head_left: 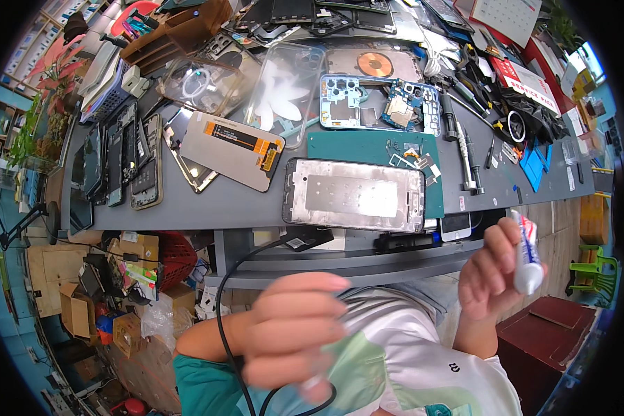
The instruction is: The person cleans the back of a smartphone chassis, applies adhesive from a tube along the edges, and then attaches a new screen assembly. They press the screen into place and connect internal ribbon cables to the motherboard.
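My right hand (489, 274), to the right of the desk's front edge, grips a white, blue and red squeeze tube (527, 258) with its pale tapered end pointing down. My left hand (295, 336) hangs in front of my chest, blurred, its fingers curled together. A small pale spot shows by its lower fingertips, but I cannot make out what it is. Nearest on the desk lies a phone frame (353, 195) with a bare silvery inner face, partly on a green mat (433, 201). Neither hand touches it.
Left of the frame lies a detached phone screen (236, 151) with an orange flex cable. Behind are an open light-blue phone housing (343, 111) and a circuit board (402, 104). Screwdrivers (464, 152) lie at right. A black cable (220, 312) passes beside my left arm.
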Available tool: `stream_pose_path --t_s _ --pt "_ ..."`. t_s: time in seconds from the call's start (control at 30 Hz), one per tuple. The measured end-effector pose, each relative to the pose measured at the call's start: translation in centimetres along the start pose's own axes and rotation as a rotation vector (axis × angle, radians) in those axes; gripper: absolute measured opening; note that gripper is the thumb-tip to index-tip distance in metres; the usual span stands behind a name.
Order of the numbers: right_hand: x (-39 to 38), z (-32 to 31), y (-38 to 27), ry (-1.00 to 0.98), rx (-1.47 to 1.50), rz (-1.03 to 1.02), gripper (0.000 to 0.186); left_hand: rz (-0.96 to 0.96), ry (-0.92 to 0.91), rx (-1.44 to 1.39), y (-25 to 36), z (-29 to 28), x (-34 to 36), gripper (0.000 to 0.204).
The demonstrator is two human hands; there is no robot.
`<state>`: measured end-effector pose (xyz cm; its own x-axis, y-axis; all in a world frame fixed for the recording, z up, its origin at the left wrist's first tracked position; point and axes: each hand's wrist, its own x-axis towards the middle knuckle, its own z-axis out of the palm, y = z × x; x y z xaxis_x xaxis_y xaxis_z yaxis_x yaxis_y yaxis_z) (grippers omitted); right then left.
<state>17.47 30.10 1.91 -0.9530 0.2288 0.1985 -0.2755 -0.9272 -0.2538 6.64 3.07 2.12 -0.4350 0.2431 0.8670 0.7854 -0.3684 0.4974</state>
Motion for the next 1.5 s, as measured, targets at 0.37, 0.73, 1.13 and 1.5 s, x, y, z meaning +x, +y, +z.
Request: stream_pose_path --t_s 0.37,0.73,1.13,1.5 --pt "-3.2 -0.4 4.8 0.266 -0.404 0.059 0.068 -0.381 -0.337 -0.072 -1.6 1.4 -0.3 0.043" --pt "-2.8 -0.9 5.5 0.337 -0.413 0.094 0.062 -0.519 -0.237 -0.375 -3.2 1.8 -2.1 0.037" --pt "-2.5 -1.1 5.7 0.344 -0.545 0.086 0.066 -0.455 -0.279 -0.351 -3.7 2.0 -1.8 0.041" --pt "-2.4 -1.1 5.7 0.328 -0.514 0.102 0.065 -0.467 -0.314 -0.303 -3.4 1.7 -1.4 0.034"
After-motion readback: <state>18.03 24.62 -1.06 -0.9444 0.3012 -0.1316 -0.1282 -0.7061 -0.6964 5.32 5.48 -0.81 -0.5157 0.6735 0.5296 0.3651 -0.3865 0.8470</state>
